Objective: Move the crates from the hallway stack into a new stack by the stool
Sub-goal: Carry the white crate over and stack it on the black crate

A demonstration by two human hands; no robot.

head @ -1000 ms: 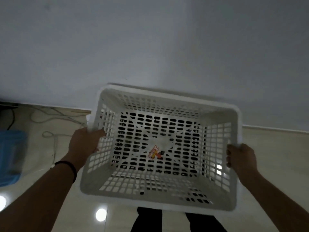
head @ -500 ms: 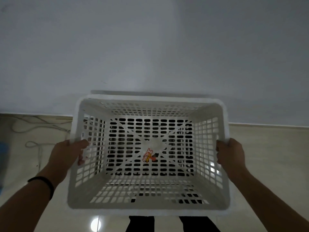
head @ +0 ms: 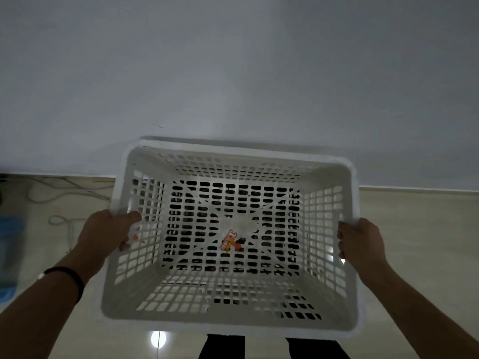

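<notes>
Crate in transit: a white slatted plastic crate hangs in mid-air in front of a plain grey wall, carried between two bare hands above a glossy tiled floor. At far left a blue bin sits blurred at the frame's edge, with loose cables trailing along the skirting. The left hand, a dark band on its wrist, is curled over the crate's left rim, thumb inside the wall and fingers wrapped beneath. Inside, a small red-and-yellow sticker marks the centre of the base. The right hand clamps the opposite rim the same way, fingers closed tight around the edge. Compared with a second ago, the crate has levelled out and swung from a skewed angle to square with the wall, and the view has swung past the blue bin and back. That suggests the carry is under way, with neither the stool nor either stack yet in sight and the set-down yet to come.
</notes>
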